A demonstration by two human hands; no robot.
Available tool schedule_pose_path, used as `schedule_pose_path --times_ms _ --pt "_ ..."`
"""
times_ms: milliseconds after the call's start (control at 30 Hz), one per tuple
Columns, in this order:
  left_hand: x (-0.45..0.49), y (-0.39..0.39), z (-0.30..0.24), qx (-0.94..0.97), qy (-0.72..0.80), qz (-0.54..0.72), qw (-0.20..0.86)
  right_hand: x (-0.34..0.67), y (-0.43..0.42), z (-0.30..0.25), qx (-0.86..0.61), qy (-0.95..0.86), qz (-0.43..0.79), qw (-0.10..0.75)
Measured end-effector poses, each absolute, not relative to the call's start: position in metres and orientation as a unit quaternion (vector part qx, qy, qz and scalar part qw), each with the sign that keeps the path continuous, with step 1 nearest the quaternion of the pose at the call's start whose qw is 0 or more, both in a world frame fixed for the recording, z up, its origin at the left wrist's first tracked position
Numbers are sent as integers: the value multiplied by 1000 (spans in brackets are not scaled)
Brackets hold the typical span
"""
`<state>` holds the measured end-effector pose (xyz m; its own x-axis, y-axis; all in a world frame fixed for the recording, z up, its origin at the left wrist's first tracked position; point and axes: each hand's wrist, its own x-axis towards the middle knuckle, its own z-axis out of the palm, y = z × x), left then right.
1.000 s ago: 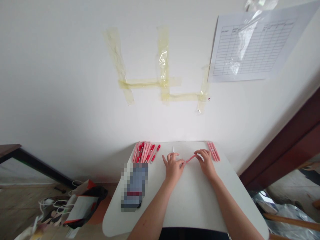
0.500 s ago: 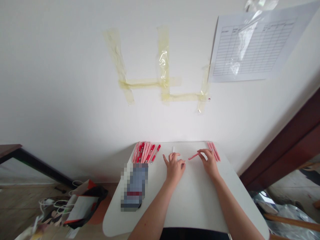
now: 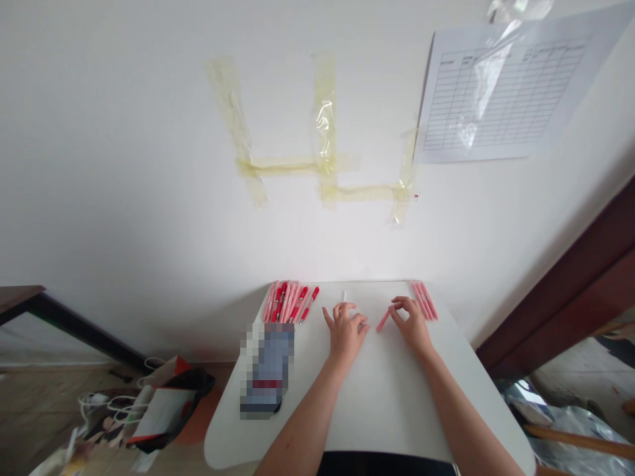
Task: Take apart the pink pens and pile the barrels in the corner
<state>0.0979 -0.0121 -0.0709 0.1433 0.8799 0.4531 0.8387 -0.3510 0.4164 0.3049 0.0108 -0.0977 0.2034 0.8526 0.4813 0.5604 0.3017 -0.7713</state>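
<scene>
My right hand pinches a slim pink pen between thumb and fingertips, its lower end slanting down and left above the white table. To the left, my left hand has its thumb and index finger brought together while the other fingers fan out. Whether anything small sits in that pinch I cannot make out. Just behind the left fingers lies a small whitish clear piece. Several pink pens lie side by side beyond my right hand. At the back left is a pile of red and pink pens.
A blurred-out grey-blue object lies on the left of the white table. Behind the table rises a wall with yellowed tape and a taped paper form. Bags stand on the floor at left.
The pink pen in my right hand has swung from nearly level to a steeper slant, its free end now lower. My left hand has barely moved.
</scene>
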Motion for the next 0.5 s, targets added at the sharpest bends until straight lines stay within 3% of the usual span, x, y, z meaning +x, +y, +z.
schedule_pose_path --times_ms 500 --pt "90 -12 -68 745 593 306 14 303 10 -102 -564 -703 61 428"
